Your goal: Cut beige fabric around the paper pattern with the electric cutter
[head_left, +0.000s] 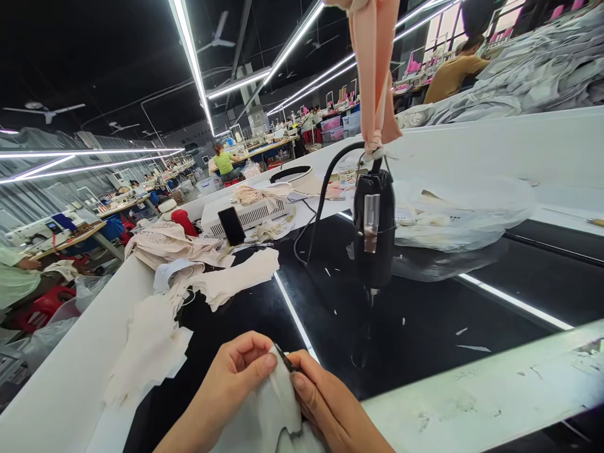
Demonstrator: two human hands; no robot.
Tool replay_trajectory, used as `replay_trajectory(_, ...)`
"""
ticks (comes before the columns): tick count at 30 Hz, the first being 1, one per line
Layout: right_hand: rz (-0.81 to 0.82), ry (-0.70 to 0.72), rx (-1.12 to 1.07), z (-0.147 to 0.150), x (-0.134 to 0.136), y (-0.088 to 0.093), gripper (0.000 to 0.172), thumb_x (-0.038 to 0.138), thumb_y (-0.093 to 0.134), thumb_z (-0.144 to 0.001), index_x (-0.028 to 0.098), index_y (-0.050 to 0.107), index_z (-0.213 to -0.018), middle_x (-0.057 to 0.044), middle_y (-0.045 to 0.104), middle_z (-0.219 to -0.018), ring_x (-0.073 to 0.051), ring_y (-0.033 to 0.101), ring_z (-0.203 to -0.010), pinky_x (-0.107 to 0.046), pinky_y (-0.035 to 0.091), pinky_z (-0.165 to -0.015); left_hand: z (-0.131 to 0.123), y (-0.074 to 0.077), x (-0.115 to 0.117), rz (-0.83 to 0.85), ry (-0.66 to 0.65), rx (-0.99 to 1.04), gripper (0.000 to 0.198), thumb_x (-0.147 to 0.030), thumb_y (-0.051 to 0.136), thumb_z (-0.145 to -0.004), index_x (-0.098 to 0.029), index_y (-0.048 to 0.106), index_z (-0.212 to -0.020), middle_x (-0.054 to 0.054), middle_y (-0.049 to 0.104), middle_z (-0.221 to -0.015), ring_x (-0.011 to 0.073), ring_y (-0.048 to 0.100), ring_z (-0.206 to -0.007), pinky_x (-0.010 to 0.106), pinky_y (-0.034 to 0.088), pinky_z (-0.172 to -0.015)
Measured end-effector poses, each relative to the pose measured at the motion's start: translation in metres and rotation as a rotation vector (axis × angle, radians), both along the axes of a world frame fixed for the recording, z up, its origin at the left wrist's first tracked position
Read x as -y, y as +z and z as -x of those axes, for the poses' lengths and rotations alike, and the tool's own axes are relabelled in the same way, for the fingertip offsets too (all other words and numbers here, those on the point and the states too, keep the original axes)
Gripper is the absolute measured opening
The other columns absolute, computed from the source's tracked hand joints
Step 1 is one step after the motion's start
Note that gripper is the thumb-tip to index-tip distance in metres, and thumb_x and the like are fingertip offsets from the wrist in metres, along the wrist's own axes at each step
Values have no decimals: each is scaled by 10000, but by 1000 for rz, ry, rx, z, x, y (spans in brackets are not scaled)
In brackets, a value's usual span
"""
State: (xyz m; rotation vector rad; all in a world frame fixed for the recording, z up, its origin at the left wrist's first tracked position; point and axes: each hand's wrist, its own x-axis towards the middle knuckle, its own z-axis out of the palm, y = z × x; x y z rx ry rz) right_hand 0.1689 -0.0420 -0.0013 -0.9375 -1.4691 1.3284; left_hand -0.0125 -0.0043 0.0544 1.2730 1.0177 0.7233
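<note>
My left hand [240, 371] pinches the upper edge of a pale grey piece of fabric [278, 396] between thumb and fingers. Opposite it, my right hand [325, 393] is closed round a small dark tool [284, 360], whose narrow tip reaches the fabric's edge by my left fingertips. Most of this tool is hidden by the fingers, so its exact kind cannot be made out. The fabric hangs in folds below both hands, in front of the glossy black tabletop [325, 302], and runs out of view at the bottom.
A black handheld power tool [374, 233] hangs from a pink cloth strip [375, 69] above the tabletop. Stacked cream fabric pieces [148, 346] lie left, near a phone [231, 226]. A clear plastic bag [462, 214] rests behind. A pale ledge [495, 384] borders the right front.
</note>
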Motion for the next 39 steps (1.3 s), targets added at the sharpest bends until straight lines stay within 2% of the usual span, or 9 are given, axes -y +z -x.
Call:
replay_trajectory(6, -27, 59, 11, 0, -1, -2, 502, 666, 330, -1021, 211, 540, -991, 44, 412, -689, -124, 359, -567, -255, 280, -501, 0, 1, 0, -4, -8, -5, 409, -547, 827, -817, -170, 706, -920, 15, 673, -802, 112, 556, -716, 208, 424, -686)
replay_trajectory(15, 149, 47, -121, -6, 1, 7, 491, 700, 398, -994, 223, 510, -981, 75, 263, -665, -103, 232, -543, -238, 196, -470, -4, 7, -1, 19, -42, -10, 449, -586, 817, -796, -157, 723, -891, 28, 664, -777, 127, 551, -694, 228, 421, -672)
replay_trajectory(18, 57, -2, -22, -17, 0, 13, 478, 667, 401, -1008, 224, 572, -955, 53, 371, -671, -114, 354, -573, -234, 304, -514, -3, 10, -1, 11, -30, -58, 463, -597, 826, -777, -154, 733, -877, 17, 645, -763, 110, 499, -677, 217, 376, -647)
replay_trajectory(21, -42, -28, 140, -26, 1, 18, 456, 598, 384, -1038, 231, 648, -980, -13, 633, -839, -170, 595, -782, -267, 474, -721, -1, 11, -1, 1, -34, -82, 456, -592, 826, -774, -153, 746, -869, -1, 607, -712, 102, 454, -652, 215, 339, -620)
replay_trajectory(23, -92, -27, 225, -30, 2, 18, 462, 581, 369, -1044, 237, 679, -1041, -48, 717, -973, -218, 664, -924, -308, 507, -847, 1, 10, 0, -12, -48, -95, 433, -574, 820, -786, -155, 756, -868, -3, 603, -704, 101, 444, -650, 217, 338, -620)
replay_trajectory(27, -162, 5, 288, -32, 4, 14, 486, 578, 355, -1043, 239, 704, -1054, -70, 751, -999, -240, 694, -923, -325, 533, -835, 5, 10, 0, -39, -97, -130, 352, -513, 802, -816, -166, 770, -874, 3, 633, -733, 110, 459, -666, 223, 356, -637)
replay_trajectory(31, -136, 38, 294, -32, 1, 8, 449, 553, 359, -1056, 249, 688, -1080, -56, 738, -1017, -234, 682, -958, -328, 518, -870, 7, 13, -2, -63, -112, -208, 294, -454, 754, -850, -165, 782, -894, 17, 655, -779, 128, 481, -702, 237, 359, -650)
replay_trajectory(35, -109, 135, 329, -33, -2, 7, 411, 524, 341, -1071, 253, 649, -1099, -35, 714, -995, -215, 654, -912, -327, 486, -849, 10, 18, -2, -63, -140, -286, 277, -419, 723, -849, -148, 770, -879, 5, 616, -747, 124, 445, -680, 247, 330, -637)
replay_trajectory(39, -88, 159, 341, -34, -3, 9, 399, 527, 336, -1073, 260, 633, -1080, -25, 702, -1007, -207, 641, -912, -316, 464, -844, 12, 21, -3, -80, -158, -352, 255, -396, 698, -845, -149, 762, -867, -12, 571, -709, 120, 397, -656, 250, 298, -612)
